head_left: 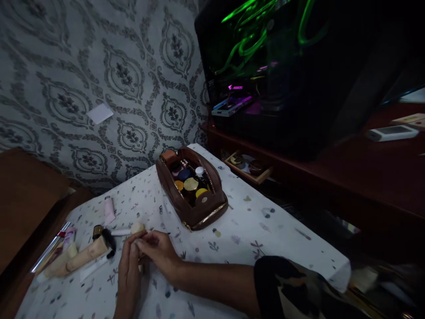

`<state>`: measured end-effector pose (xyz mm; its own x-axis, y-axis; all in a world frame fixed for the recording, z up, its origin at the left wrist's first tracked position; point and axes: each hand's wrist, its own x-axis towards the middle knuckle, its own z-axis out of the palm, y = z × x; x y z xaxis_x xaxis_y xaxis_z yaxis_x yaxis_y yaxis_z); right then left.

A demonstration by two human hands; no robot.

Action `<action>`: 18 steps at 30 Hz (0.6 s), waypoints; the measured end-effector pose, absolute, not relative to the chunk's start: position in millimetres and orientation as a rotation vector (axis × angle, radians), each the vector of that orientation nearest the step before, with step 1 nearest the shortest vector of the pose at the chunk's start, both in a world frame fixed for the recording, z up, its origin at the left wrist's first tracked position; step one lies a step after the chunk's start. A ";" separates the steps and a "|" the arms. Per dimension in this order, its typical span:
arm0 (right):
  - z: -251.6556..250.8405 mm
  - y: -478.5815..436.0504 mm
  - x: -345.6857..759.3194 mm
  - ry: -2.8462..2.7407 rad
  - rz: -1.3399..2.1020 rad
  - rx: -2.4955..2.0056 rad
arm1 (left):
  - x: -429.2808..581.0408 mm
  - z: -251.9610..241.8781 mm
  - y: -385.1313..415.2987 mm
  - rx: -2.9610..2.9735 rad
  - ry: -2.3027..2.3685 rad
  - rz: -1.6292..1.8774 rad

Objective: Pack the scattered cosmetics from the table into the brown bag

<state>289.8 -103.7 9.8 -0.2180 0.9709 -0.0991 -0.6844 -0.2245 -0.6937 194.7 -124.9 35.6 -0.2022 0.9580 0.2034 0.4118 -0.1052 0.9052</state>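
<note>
My left hand (128, 265) and my right hand (162, 255) meet at the fingertips above the cloth-covered table. Both have curled, pinching fingers, and whatever lies between them is hidden. Just beyond the fingertips is a rounded cream-coloured thing (137, 227), with a white stick-like piece (121, 232) beside it. To the left lie a beige tube with a black cap (88, 256), a small dark jar with a gold lid (97, 231) and a pale pink tube (109, 210). An unzipped brown cosmetic bag (207, 212) stands beyond my right hand, holding several small round containers.
Several slim sticks and tubes (53, 248) lie at the table's left edge. A partly pulled-out drawer (264, 176) sits beside the table's right edge, under a red-brown desk (375, 164). A computer case (292, 88) with green lights stands on that desk.
</note>
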 end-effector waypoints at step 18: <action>140.7 -121.0 397.5 -1.287 1.228 -0.560 | 219.6 55.6 -113.6 1.428 1.388 1.692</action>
